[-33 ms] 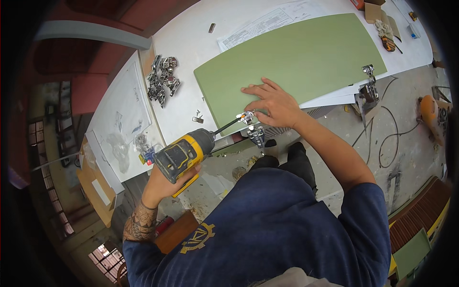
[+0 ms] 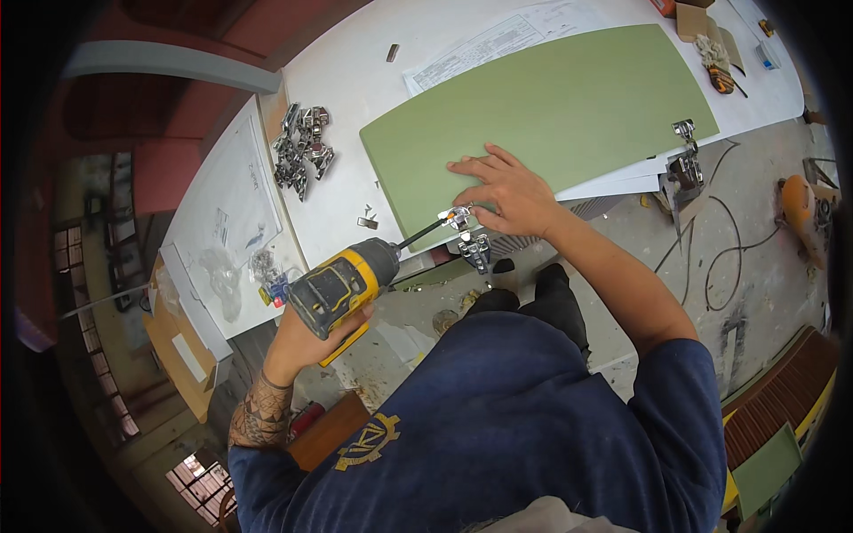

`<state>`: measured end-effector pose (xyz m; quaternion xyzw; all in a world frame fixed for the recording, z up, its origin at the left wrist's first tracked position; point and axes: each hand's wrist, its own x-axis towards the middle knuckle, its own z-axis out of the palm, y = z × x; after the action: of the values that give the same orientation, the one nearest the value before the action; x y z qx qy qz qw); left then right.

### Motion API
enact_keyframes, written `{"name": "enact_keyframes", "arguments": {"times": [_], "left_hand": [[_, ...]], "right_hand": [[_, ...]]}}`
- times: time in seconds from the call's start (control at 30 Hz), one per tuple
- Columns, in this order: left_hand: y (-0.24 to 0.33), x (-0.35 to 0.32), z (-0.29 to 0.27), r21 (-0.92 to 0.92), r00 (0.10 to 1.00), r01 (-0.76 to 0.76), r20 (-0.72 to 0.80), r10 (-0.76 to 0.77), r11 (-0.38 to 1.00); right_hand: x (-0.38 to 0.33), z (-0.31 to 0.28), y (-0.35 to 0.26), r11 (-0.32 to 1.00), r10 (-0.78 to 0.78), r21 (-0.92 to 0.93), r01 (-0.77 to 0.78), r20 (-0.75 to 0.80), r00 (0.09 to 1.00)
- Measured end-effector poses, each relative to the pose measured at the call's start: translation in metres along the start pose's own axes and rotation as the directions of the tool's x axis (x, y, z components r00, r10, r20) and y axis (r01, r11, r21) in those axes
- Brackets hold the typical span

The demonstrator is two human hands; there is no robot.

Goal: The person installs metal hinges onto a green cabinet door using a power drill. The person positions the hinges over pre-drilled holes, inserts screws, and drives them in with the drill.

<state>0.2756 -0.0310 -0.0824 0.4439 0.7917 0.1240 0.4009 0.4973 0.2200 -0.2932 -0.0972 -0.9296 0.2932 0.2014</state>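
Note:
My left hand (image 2: 306,342) is wrapped round the grip of a yellow and black cordless drill (image 2: 342,286). The drill's long bit slants up to a shiny metal cabinet hinge (image 2: 458,218) at the near left edge of a green panel (image 2: 551,115). The hinge's arm (image 2: 475,252) hangs out past the panel's edge. With fingers spread, my right hand (image 2: 508,197) lies on the panel, its thumb close beside the hinge. Another hinge (image 2: 684,131) sits at the panel's near right corner. Whether the bit's tip sits in a screw is too small to tell.
A heap of metal hinges (image 2: 304,147) lies on the white table (image 2: 342,67) left of the panel, with loose screws (image 2: 369,218) nearer. Printed sheets (image 2: 489,44) lie behind it. At the far right are an orange and black screwdriver (image 2: 721,82) and an open carton (image 2: 693,19). Cables (image 2: 711,266) trail across the floor.

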Motion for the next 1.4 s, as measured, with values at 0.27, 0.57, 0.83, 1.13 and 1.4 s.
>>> {"name": "enact_keyframes", "arguments": {"times": [0.27, 0.57, 0.83, 1.13, 1.4], "left_hand": [[0.015, 0.001, -0.007, 0.042, 0.998, 0.067, -0.019, -0.066, 0.997], [0.027, 0.012, -0.012, 0.045, 0.994, 0.112, 0.007, -0.112, 0.993], [0.039, 0.015, -0.014, 0.094, 0.994, 0.109, 0.018, -0.111, 0.99], [0.04, 0.018, -0.015, 0.124, 0.994, 0.089, 0.05, -0.096, 0.988], [0.043, 0.017, -0.015, 0.098, 0.995, 0.081, 0.041, -0.086, 0.992]], "right_hand": [[0.001, -0.002, -0.001, 0.998, 0.018, -0.061, -0.018, 0.006, 1.0], [-0.001, -0.001, 0.001, 0.999, 0.023, -0.028, -0.023, 0.007, 1.0], [-0.002, 0.001, 0.002, 0.999, 0.026, -0.02, -0.026, -0.023, 0.999], [-0.002, 0.001, 0.002, 1.0, 0.028, -0.012, -0.028, -0.021, 0.999], [-0.002, 0.002, 0.001, 0.999, 0.031, 0.011, -0.03, -0.056, 0.998]]}}
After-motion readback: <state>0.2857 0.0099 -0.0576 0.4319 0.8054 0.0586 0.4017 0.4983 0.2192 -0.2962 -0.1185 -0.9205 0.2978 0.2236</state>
